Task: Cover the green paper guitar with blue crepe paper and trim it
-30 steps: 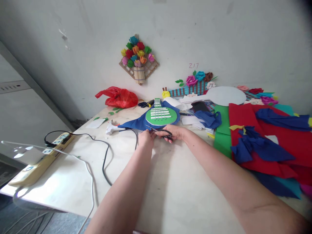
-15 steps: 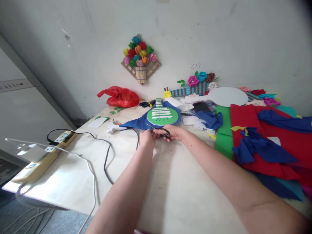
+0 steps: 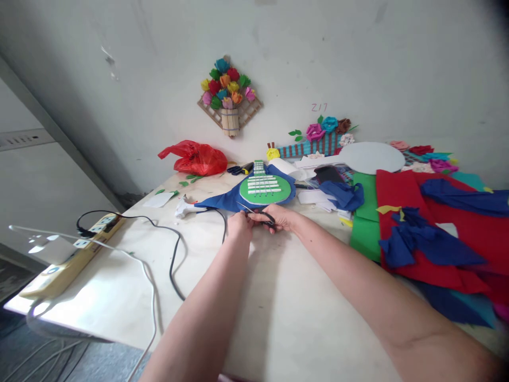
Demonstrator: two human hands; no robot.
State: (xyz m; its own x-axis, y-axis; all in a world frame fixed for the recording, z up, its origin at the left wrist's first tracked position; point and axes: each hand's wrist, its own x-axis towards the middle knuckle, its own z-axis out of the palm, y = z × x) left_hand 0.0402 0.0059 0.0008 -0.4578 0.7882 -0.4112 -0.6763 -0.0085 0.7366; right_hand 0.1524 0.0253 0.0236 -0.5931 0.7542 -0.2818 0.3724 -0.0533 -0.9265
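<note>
My right hand (image 3: 283,216) is closed around the black handles of a pair of scissors (image 3: 269,214), whose blades point left along the near edge of a blue sheet (image 3: 222,201). Close beside the blades, my left hand (image 3: 239,225) is closed at that same edge, its fingertips partly hidden behind the hand. On the blue sheet lies a green guitar-shaped craft piece (image 3: 247,192) with white strips and thin strings across it. Left of the sheet is a white glue gun (image 3: 184,208) with a black cord.
A power strip (image 3: 67,268) with cables (image 3: 151,297) lies at the left. Behind are a red plastic bag (image 3: 204,159) and pliers (image 3: 247,168). Red sheets (image 3: 397,212), green sheets (image 3: 365,233) and blue scraps (image 3: 429,241) cover the right side. Paper flowers (image 3: 226,82) hang on the wall.
My right hand and the scissor handles have shifted slightly, and the finger loops sit a little closer together. My left hand and the guitar-shaped piece stay nearly in place.
</note>
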